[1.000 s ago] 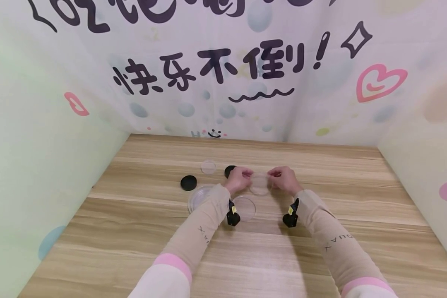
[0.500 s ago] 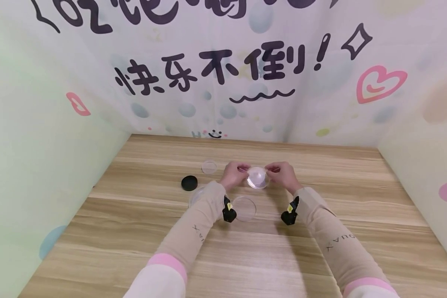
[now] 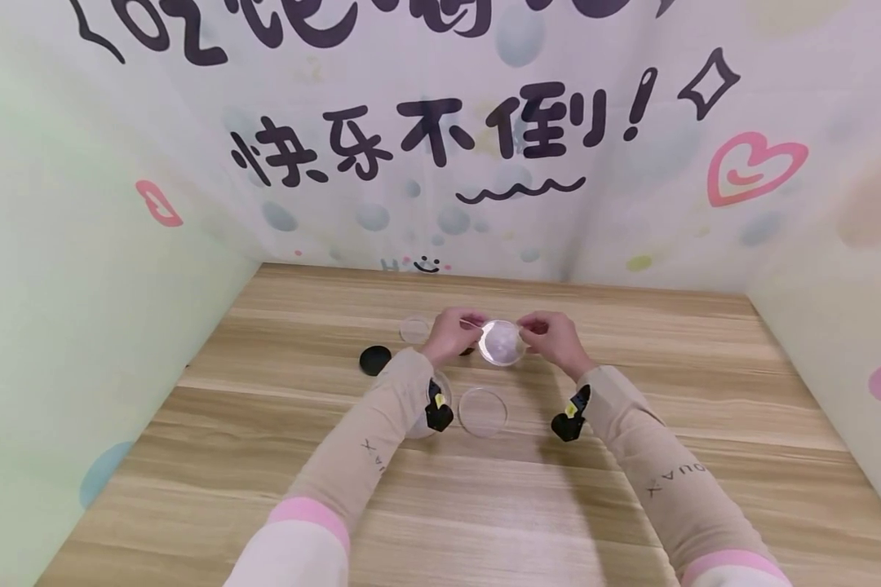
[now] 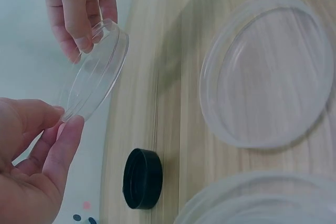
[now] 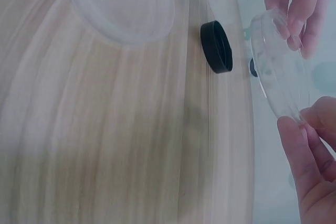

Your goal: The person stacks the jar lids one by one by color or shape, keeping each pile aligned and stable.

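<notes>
Both hands hold a clear, shallow petri dish (image 3: pixel 502 342) by opposite edges, raised above the wooden table. My left hand (image 3: pixel 449 336) pinches the left edge between thumb and fingers. The opposite edge is pinched by my right hand (image 3: pixel 555 341). In the left wrist view the dish (image 4: pixel 100 74) stands tilted on edge, its side wall showing. Seen from the right wrist, thumb and fingers of the right hand (image 5: pixel 310 156) meet at the lower rim. A black round cap (image 4: pixel 143 179) lies below the hands, mostly covered by the left hand in the head view.
Another clear round dish (image 3: pixel 482 412) lies on the table nearer to me. Beside it, clear dishes (image 4: pixel 247 182) lie partly under the left forearm. Further left are a second black cap (image 3: pixel 375 360) and a small clear disc (image 3: pixel 414 329). Fabric walls surround the table.
Both hands have lifted the dish up and away from me, tilting it so its round face catches light. The left hand has shifted left, uncovering more of the dishes under its forearm.
</notes>
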Tool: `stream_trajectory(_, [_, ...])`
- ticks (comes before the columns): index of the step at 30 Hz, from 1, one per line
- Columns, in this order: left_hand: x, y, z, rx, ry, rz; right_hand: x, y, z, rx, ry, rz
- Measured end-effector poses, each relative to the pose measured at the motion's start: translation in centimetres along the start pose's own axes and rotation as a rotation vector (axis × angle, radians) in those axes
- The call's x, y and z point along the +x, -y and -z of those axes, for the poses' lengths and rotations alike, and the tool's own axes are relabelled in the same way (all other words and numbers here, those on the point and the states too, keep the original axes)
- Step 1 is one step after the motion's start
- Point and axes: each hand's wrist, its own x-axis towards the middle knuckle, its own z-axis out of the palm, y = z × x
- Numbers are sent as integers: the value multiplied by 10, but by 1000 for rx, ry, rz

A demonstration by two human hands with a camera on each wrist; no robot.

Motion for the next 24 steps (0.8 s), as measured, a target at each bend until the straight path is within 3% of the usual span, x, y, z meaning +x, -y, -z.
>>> stream_trajectory(4, [-3,-1,6,13,4,-7,1,3,-4,44,18,-7])
stream_trajectory(11, [-7,3,20,52,31,-45,-10,33,-10,55,63,1])
stream_trajectory(16, [-12,7,29,67,34,-48,5,14,-20,59,90,-5])
stream_trajectory(24, [-19,15,42,182,60,-73,7,18,-34,-8,124,40])
